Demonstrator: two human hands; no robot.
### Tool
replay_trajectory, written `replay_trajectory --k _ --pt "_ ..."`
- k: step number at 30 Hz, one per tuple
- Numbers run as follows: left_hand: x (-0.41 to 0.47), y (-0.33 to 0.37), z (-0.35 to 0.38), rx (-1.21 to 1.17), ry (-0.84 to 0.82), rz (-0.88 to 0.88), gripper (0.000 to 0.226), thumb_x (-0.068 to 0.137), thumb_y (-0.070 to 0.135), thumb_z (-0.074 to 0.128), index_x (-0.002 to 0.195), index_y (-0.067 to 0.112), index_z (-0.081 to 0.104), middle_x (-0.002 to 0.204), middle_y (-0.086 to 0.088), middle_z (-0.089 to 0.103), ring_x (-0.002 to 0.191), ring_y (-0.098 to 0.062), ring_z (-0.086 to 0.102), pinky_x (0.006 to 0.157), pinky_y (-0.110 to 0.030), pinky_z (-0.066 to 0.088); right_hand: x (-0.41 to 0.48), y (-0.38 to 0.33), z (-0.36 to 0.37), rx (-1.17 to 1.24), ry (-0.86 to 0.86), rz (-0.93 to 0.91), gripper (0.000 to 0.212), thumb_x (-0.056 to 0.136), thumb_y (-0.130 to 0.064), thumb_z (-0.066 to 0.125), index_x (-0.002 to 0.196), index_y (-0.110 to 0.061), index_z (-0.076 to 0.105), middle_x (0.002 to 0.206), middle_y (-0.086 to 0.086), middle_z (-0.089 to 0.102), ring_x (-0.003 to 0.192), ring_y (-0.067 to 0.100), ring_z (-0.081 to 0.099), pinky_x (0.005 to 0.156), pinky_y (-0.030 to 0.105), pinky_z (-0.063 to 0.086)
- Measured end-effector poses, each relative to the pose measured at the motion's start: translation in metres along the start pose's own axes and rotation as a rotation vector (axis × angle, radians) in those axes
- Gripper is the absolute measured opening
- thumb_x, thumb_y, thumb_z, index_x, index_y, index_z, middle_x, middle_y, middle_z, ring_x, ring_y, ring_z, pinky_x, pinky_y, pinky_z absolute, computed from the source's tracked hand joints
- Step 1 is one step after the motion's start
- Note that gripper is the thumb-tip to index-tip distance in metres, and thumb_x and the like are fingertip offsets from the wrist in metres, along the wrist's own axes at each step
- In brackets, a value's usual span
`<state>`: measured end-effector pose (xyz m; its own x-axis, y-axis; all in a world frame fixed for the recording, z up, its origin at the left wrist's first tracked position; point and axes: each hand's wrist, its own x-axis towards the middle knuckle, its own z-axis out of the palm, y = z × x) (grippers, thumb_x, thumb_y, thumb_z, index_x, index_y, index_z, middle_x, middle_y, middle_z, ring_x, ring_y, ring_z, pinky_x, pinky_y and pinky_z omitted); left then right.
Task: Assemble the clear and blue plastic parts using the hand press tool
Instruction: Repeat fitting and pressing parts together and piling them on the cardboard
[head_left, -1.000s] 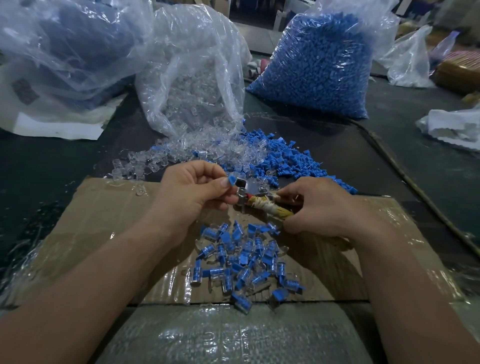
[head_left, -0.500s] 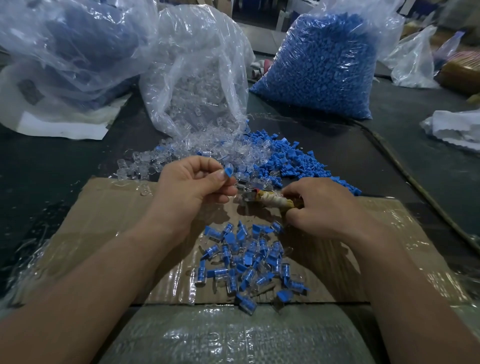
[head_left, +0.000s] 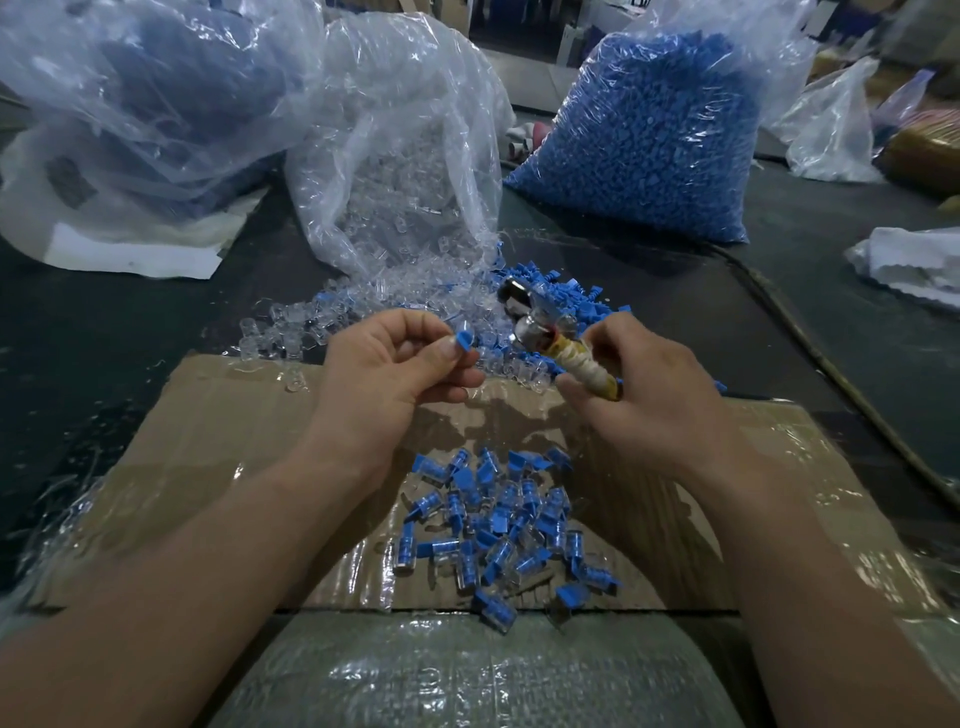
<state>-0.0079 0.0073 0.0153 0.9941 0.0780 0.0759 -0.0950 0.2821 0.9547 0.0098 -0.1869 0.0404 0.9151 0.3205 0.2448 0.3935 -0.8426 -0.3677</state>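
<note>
1. Assembled parts (head_left: 498, 525) lie heaped nearest, on the cardboard (head_left: 208, 415).
2. Left hand (head_left: 384, 379) pinches a blue part (head_left: 464, 343), ready for loading; right hand (head_left: 654, 405) grips the hand press tool (head_left: 576, 364) handle.
3. Loose clear parts (head_left: 291, 332) spill beyond, within reach.

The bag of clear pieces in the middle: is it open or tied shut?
Open. The bag has its mouth toward the person, and clear pieces spill from it onto the dark table.
</note>
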Motion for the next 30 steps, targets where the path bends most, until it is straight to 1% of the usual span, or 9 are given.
replay_trajectory --k 3,7,9,11,13,20,24,27,30 --pt "-0.002 0.002 0.002 0.008 -0.001 0.020 0.007 0.071 0.007 0.059 0.078 0.007 0.058 0.065 -0.005 0.069 0.060 -0.016 0.067 0.053 -0.018 0.052 -0.001 -0.004 0.005 0.026 -0.023 -0.027 0.027 0.081 -0.039 0.060 0.091 -0.027 0.038 0.078 -0.017 0.041 0.069 -0.001 0.041 0.055 0.017 0.027" --pt "-0.004 0.003 0.003 0.014 0.013 0.031 0.014 0.064 0.012 0.060 0.077 0.007 0.058 0.064 -0.005 0.069 0.061 -0.016 0.067 0.054 -0.018 0.053 -0.001 -0.006 0.010 0.059 -0.074 -0.027 0.027 0.081 -0.037 0.062 0.093 -0.027 0.039 0.081 -0.016 0.042 0.072 0.001 0.042 0.056 0.020 0.030" --pt "-0.004 0.004 0.003 0.015 0.014 0.030 0.011 0.067 0.010 0.060 0.077 0.007 0.058 0.064 -0.005 0.069 0.061 -0.015 0.067 0.053 -0.017 0.052 0.000 -0.007 0.010 0.073 -0.087 -0.021 0.027 0.081 -0.037 0.061 0.094 -0.027 0.039 0.082 -0.015 0.043 0.073 0.002 0.042 0.058 0.021 0.033" --pt "-0.004 0.004 0.003 0.023 0.003 0.030 0.006 0.074 0.002 0.059 0.077 0.006 0.058 0.064 -0.004 0.069 0.060 -0.014 0.067 0.053 -0.017 0.052 0.000 -0.008 0.011 0.087 -0.099 -0.019 0.026 0.080 -0.040 0.059 0.094 -0.028 0.040 0.083 -0.016 0.044 0.074 0.002 0.043 0.059 0.021 0.034" --pt "-0.005 0.005 0.003 0.028 0.000 0.030 0.009 0.079 -0.003 0.057 0.078 0.006 0.057 0.063 -0.003 0.068 0.059 -0.013 0.067 0.053 -0.017 0.052 0.000 -0.009 0.012 0.095 -0.116 -0.019 0.026 0.080 -0.041 0.058 0.094 -0.027 0.041 0.084 -0.015 0.045 0.075 0.002 0.044 0.059 0.021 0.034" --pt "-0.005 0.005 0.004 0.010 0.010 0.039 0.006 0.075 0.001 0.059 0.076 0.007 0.058 0.062 -0.002 0.068 0.058 -0.011 0.066 0.052 -0.017 0.052 -0.001 -0.011 0.013 0.074 -0.148 -0.026 0.024 0.081 -0.039 0.058 0.092 -0.026 0.041 0.083 -0.014 0.046 0.074 0.003 0.043 0.059 0.022 0.034" --pt "-0.006 0.003 0.004 0.051 0.023 0.068 0.014 0.080 -0.005 0.058 0.075 0.009 0.058 0.060 -0.001 0.067 0.056 -0.010 0.065 0.052 -0.017 0.051 -0.002 -0.014 0.012 0.042 -0.144 -0.055 0.021 0.083 -0.036 0.059 0.087 -0.028 0.040 0.078 -0.013 0.047 0.070 0.005 0.043 0.058 0.026 0.033" --pt "-0.006 0.003 0.004 0.124 0.025 0.095 0.018 0.082 -0.006 0.057 0.075 0.011 0.058 0.061 0.000 0.067 0.056 -0.010 0.065 0.053 -0.016 0.051 -0.002 -0.017 0.010 0.046 -0.151 -0.049 0.019 0.084 -0.032 0.060 0.085 -0.028 0.042 0.078 -0.011 0.049 0.073 0.010 0.046 0.063 0.029 0.036" --pt "-0.007 0.004 0.004 0.190 0.034 0.117 0.019 0.082 -0.007 0.057 0.075 0.011 0.057 0.061 -0.001 0.066 0.056 -0.009 0.065 0.053 -0.016 0.051 0.000 -0.018 0.010 0.045 -0.172 -0.039 0.023 0.084 -0.031 0.061 0.077 -0.033 0.039 0.075 -0.015 0.046 0.070 0.003 0.044 0.060 0.026 0.036"
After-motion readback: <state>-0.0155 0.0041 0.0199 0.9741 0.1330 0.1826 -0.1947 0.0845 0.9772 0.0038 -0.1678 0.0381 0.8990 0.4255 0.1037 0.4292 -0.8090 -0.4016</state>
